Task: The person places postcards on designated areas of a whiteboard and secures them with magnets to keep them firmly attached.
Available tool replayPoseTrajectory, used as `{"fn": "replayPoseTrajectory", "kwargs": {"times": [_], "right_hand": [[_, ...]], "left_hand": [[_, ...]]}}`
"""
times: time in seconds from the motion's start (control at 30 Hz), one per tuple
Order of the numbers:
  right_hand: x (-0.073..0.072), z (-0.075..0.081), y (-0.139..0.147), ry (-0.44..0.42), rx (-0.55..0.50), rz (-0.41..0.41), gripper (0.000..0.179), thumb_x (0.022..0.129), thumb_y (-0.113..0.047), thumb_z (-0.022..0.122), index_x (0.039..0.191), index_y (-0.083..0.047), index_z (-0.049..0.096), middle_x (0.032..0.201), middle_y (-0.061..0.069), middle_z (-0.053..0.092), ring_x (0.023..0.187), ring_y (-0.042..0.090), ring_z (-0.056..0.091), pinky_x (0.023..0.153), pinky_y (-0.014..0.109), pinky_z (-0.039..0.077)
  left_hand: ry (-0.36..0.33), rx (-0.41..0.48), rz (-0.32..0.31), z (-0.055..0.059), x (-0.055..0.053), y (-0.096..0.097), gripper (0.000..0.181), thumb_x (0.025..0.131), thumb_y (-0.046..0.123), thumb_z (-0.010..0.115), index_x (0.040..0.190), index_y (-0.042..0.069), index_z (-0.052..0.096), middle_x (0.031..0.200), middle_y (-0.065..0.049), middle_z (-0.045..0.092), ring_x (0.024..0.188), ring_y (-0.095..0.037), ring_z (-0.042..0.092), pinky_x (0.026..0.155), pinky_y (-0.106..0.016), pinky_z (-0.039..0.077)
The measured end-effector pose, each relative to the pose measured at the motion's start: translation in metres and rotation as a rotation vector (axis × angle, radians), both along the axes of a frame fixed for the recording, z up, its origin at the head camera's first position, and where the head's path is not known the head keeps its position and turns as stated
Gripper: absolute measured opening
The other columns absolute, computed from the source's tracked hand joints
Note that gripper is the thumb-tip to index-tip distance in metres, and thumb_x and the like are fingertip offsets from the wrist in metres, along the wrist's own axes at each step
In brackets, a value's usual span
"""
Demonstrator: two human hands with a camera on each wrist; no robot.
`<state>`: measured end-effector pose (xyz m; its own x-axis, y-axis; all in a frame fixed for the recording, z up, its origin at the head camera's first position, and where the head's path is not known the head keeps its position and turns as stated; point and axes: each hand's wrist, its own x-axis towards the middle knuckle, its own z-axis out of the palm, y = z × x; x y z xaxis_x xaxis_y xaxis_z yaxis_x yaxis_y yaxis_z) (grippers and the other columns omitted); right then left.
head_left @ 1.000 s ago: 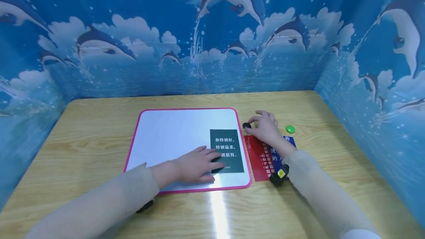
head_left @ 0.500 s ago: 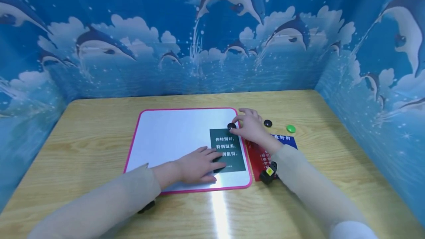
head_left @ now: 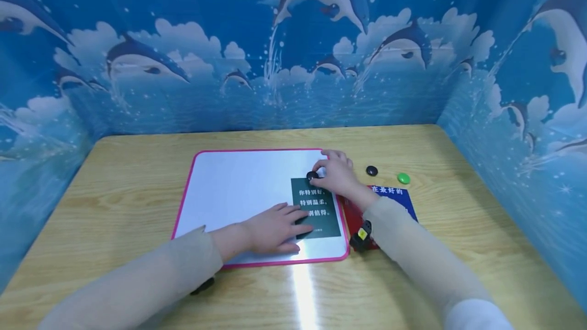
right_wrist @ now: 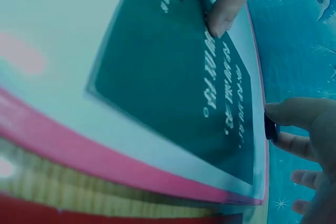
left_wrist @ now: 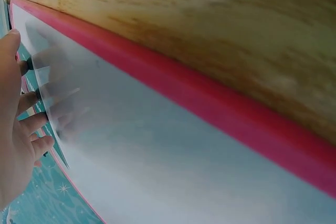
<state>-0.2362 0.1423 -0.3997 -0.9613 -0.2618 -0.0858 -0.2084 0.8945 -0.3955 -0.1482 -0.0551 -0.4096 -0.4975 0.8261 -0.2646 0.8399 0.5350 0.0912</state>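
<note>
A whiteboard with a pink rim lies on the table, and a dark green card with white writing is on its right part. My left hand rests with fingers spread, fingertips on the card's lower left side. Between thumb and forefinger, my right hand pinches a round black magnet at the card's top edge. The right wrist view shows this magnet edge-on in the pinch, the other fingers loosely bent. Left-hand fingers press on the card there.
Right of the board, a second black magnet and a green magnet lie on the wooden table. A red card and a blue card overlap beneath my right forearm. A dolphin-print curtain surrounds the table.
My right hand has carried the black magnet leftward from the table beside the board to the green card's top edge, uncovering the second black magnet. My left hand has stayed on the card.
</note>
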Motion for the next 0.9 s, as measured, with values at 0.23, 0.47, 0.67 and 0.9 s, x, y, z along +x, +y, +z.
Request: {"fn": "replayPoseTrajectory", "kwargs": {"times": [0.23,0.47,0.67,0.9], "right_hand": [[0.0014,-0.0014,-0.0031,0.003,0.009,0.007,0.027,0.08,-0.033,0.072,0.1,-0.015,0.07,0.149,0.014,0.032,0.139,0.038,0.018,0.111,0.059,0.016],[0.0011,-0.0017,-0.0056,-0.006,0.023,0.001,0.027,0.08,-0.034,0.072,0.1,-0.016,0.07,0.15,0.013,0.031,0.139,0.037,0.018,0.112,0.058,0.015],[0.0005,-0.0026,-0.0056,-0.009,0.01,0.001,0.027,0.08,-0.033,0.072,0.1,-0.015,0.07,0.15,0.013,0.031,0.139,0.037,0.018,0.112,0.058,0.014],[0.0001,-0.0058,-0.005,-0.024,0.001,-0.012,0.028,0.08,-0.032,0.072,0.102,-0.014,0.07,0.149,0.012,0.032,0.139,0.036,0.018,0.112,0.057,0.014]], "left_hand": [[-0.004,0.0,0.001,-0.0001,-0.0002,0.0001,0.058,0.094,0.058,0.039,0.145,0.032,0.032,0.152,-0.001,0.032,0.14,-0.024,0.03,0.114,-0.046,0.028],[-0.011,0.008,0.004,0.0006,-0.0001,-0.0001,0.058,0.094,0.057,0.038,0.145,0.031,0.033,0.152,-0.001,0.032,0.141,-0.023,0.03,0.114,-0.046,0.027],[-0.013,0.002,0.01,0.0012,0.0004,-0.0003,0.059,0.094,0.058,0.038,0.145,0.031,0.032,0.152,-0.001,0.032,0.141,-0.023,0.03,0.114,-0.046,0.027],[-0.006,-0.003,0.009,0.0008,0.0003,0.0001,0.059,0.093,0.058,0.038,0.145,0.031,0.033,0.152,-0.001,0.032,0.141,-0.023,0.03,0.114,-0.046,0.027]]}}
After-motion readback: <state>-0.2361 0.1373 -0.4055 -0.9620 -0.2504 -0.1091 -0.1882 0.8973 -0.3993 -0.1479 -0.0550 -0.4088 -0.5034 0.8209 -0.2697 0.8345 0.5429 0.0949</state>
